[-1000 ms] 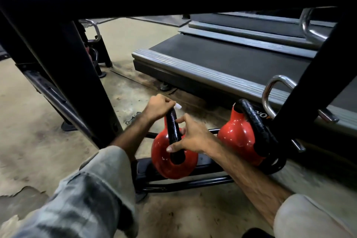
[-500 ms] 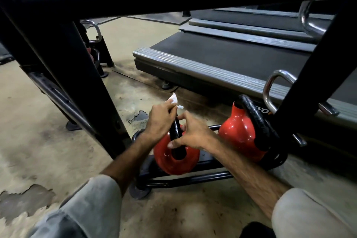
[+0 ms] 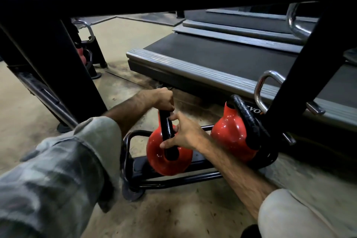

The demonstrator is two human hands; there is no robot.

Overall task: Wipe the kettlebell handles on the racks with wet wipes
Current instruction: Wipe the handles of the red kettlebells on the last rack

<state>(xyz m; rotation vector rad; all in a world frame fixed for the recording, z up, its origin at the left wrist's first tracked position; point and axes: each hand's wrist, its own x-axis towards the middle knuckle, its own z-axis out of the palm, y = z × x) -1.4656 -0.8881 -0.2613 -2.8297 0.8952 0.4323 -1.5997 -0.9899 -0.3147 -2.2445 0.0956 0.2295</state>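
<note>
head | left hand (image 3: 164, 98) grips handle (image 3: 167, 131) top | right hand (image 3: 185, 133) beside

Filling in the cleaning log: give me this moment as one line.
left hand: grips handle top | right hand: steadies handle | kettlebell: on rack | wipe: not visible

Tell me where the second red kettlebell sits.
Head view, right of centre: the second red kettlebell sits on the low black rack, right of the right hand.
</note>
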